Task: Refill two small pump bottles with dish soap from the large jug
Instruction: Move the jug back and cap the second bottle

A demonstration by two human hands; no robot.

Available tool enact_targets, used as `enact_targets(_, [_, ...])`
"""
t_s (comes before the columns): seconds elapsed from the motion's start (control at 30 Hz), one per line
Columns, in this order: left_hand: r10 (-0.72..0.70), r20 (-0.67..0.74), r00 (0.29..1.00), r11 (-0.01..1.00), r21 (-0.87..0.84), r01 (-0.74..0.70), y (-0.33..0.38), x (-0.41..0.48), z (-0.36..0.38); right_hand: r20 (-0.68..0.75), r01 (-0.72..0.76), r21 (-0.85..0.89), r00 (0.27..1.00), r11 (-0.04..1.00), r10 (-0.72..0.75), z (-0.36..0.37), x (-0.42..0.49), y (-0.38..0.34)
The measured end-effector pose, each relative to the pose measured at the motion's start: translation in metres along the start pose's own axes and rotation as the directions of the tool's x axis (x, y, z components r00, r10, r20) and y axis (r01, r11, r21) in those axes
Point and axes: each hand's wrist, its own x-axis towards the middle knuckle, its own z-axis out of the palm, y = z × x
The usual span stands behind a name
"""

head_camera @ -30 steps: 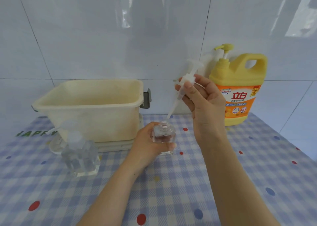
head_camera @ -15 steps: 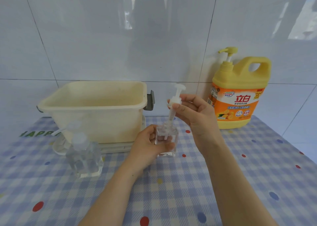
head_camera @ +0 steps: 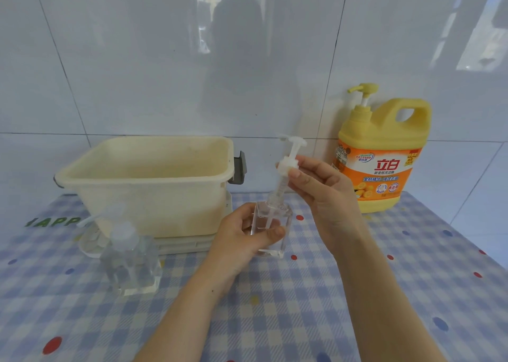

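Our left hand grips the small pump bottle round its body, thumb across the front; the bottle stands upright on the checked tablecloth, centre, just in front of the cream tub. Our right hand pinches the white pump at its collar. The collar sits above the neck, not seated, and the dip tube runs down inside the bottle. The bottle walls are clear and we can't tell any liquid level in it. The second pump bottle is at left, pump on, nozzle pointing left, untouched; its contents look clear, but how full it is we can't tell. The tub rests on a tray, and only its inner walls show. The yellow jug, with orange label and pump fitted, stands upright against the tiled wall at right, well apart from both hands.
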Motion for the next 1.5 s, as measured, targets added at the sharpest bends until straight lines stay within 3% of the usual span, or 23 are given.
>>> enact_targets(0.6, [-0.025,-0.085,0.996,0.995,-0.099,0.016,0.007,0.000,-0.006,0.139,-0.059,-0.130,0.987,0.990,0.077,-0.004,0.001,0.008])
enact_targets(0.9, [-0.026,-0.095,0.995,0.996,-0.088,0.017,0.009,-0.001,-0.006,0.137,0.028,-0.258,0.991,0.966,0.008,-0.004,0.001,0.008])
enact_targets(1.17, [-0.035,-0.103,0.994,0.994,-0.108,0.024,0.012,-0.002,-0.006,0.269,-0.069,-0.273,0.952,0.960,0.145,-0.006,0.000,0.008])
enact_targets(1.5, [-0.008,-0.088,0.996,0.995,-0.099,-0.001,0.013,-0.003,-0.006,0.210,0.005,-0.262,0.976,0.965,0.052,-0.005,0.001,0.013])
